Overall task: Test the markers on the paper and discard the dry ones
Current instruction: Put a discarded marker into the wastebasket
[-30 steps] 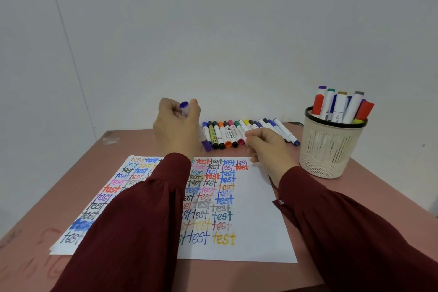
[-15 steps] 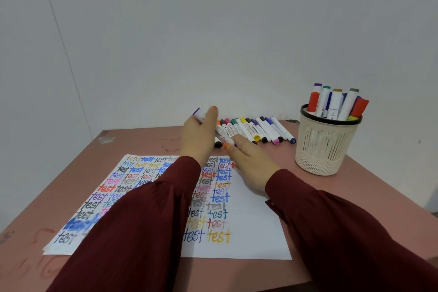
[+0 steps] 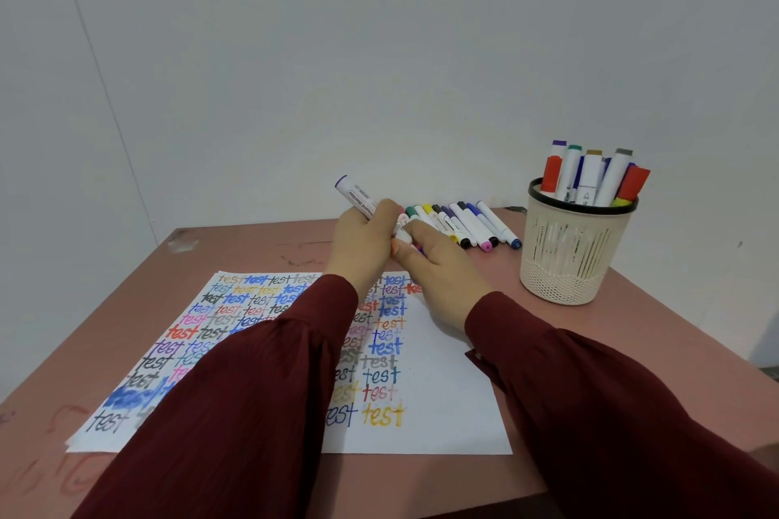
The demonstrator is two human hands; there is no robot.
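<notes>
My left hand [image 3: 363, 242] grips a white marker with a purple end [image 3: 353, 195], tilted up and to the left above the table's far side. My right hand [image 3: 434, 271] meets the marker's lower end, fingers curled at its tip; the cap there is hidden between the two hands. Below them lies the white paper [image 3: 447, 396], covered with rows of the word "test" in many colours. Behind the hands a row of markers [image 3: 468, 223] lies flat on the table.
A cream mesh cup [image 3: 573, 261] with a black rim stands at the right, holding several thick markers. The brown table [image 3: 236, 249] ends at a white wall behind. My dark red sleeves cover much of the paper's left half.
My right hand has come from the row of markers to the lower end of the marker in my left hand. That marker has swung from near upright to a leftward tilt.
</notes>
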